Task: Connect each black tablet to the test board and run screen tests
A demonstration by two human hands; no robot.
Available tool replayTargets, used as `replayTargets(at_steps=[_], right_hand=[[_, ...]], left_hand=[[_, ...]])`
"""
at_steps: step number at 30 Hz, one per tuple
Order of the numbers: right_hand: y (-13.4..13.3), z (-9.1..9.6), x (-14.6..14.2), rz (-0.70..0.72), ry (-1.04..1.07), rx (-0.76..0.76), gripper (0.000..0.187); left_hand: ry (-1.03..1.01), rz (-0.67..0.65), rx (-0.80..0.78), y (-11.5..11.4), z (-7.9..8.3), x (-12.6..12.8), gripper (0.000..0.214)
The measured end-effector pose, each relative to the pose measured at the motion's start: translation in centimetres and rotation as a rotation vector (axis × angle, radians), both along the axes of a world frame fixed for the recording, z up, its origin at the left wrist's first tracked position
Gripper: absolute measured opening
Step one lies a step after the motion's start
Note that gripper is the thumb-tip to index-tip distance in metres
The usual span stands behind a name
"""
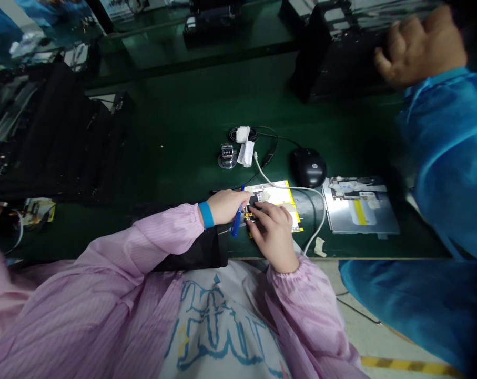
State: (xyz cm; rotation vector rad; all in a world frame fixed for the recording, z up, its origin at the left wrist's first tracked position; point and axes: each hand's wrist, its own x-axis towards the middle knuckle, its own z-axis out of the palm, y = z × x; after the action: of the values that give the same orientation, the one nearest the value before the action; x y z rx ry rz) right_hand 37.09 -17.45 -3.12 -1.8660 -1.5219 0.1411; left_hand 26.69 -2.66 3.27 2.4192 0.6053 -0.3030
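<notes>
My left hand (225,206), with a blue band at its wrist, is closed around a blue pen-like tool (236,222) whose thick end points down toward me. Just right of it, my right hand (275,227) has its fingers bent, thumb and fingertips close together at a small dark part with gold contacts (248,215). What exactly those fingertips grip is partly hidden. Beneath both hands lies a white battery pack with yellow edges (283,196). A white cable (319,192) runs across it and curves down beside my right wrist. A dark flat panel (199,250) rests under my left forearm.
Behind my hands stand a tally counter (227,157) and a coiled black cable with white labels (246,150). A black mouse (310,167) and a silver metal panel (362,208) lie to the right. Black trays (57,126) are stacked left; a co-worker's hand (423,47) reaches in at upper right.
</notes>
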Motion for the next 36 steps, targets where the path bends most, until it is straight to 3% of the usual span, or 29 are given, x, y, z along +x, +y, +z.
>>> replayTargets(at_steps=[21,32,36], right_hand=[[-0.04,0.09,-0.13,-0.005,-0.037,0.008,0.023],[-0.03,0.54,-0.43,0.033,-0.163,-0.108,0.029],[-0.39,0.22,0.08,0.079,-0.074,-0.093,0.035]], left_hand=[[0.032,-0.017,0.034,-0.08,0.28,0.41,0.007],[0.016,-0.027,0.058,-0.31,0.16,0.35,0.006],[0.013,-0.020,0.118,-0.34,0.09,0.42,0.005]])
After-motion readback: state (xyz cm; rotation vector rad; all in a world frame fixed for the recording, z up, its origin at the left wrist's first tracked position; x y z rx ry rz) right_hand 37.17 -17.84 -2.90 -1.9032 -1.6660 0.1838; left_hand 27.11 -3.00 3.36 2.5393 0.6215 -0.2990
